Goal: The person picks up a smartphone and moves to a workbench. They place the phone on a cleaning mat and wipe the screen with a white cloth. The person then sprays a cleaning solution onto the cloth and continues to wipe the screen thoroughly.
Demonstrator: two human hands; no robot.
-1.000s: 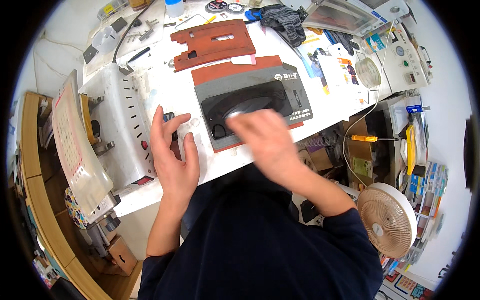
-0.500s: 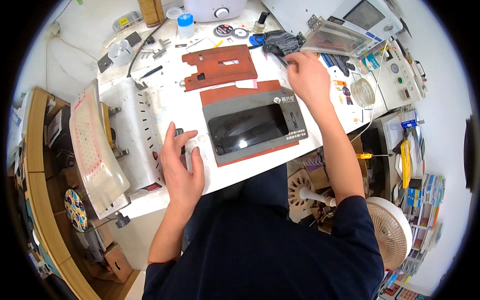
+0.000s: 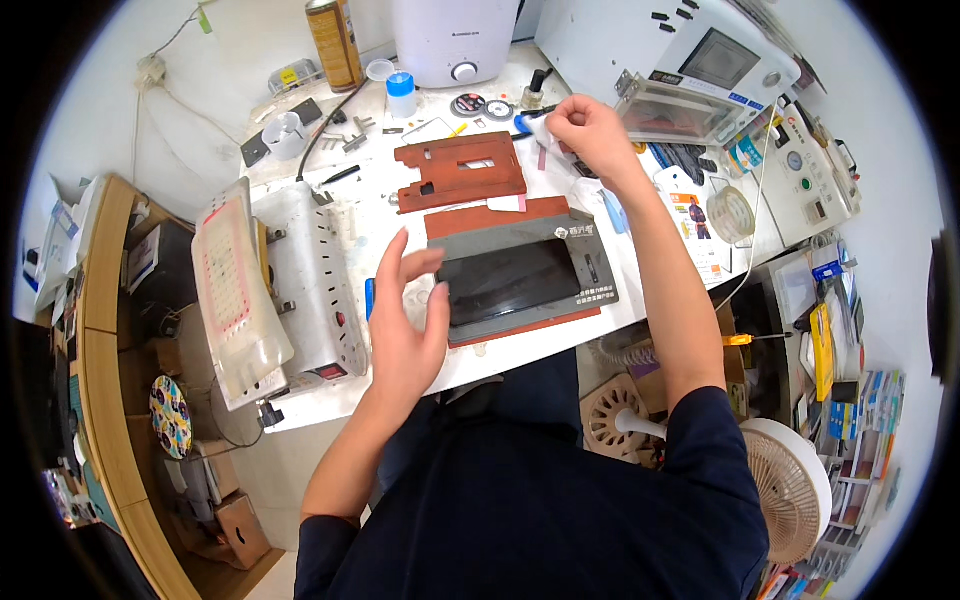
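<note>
A black phone point(image 3: 515, 280), screen up, lies on a grey mat point(image 3: 600, 265) over a reddish-brown pad point(image 3: 555, 207). Just left of the phone, my left hand point(image 3: 408, 325) hovers with thumb and fingers apart, holding nothing; its fingertips overlap the phone's left end in view. At the far right of the worktop my right hand point(image 3: 592, 138) is closed in a pinch. A whitish, thin, soft-looking piece point(image 3: 538, 130) shows at its fingertips, too blurred to name. Beyond the mat sits a reddish-brown plate with cutouts point(image 3: 455, 172).
A metal box-shaped device point(image 3: 315, 265) with a raised pale lid point(image 3: 235, 290) stands left. Behind are a blue-capped bottle point(image 3: 401, 97), a spray can point(image 3: 335, 45) and a white appliance point(image 3: 455, 40). At right are a tape roll point(image 3: 731, 215) and a machine with a screen point(image 3: 718, 60).
The view has shifted, so the worktop appears lower and further right. My right hand has moved further back, and a whitish piece now shows at its fingertips. My left hand stays open near the phone.
</note>
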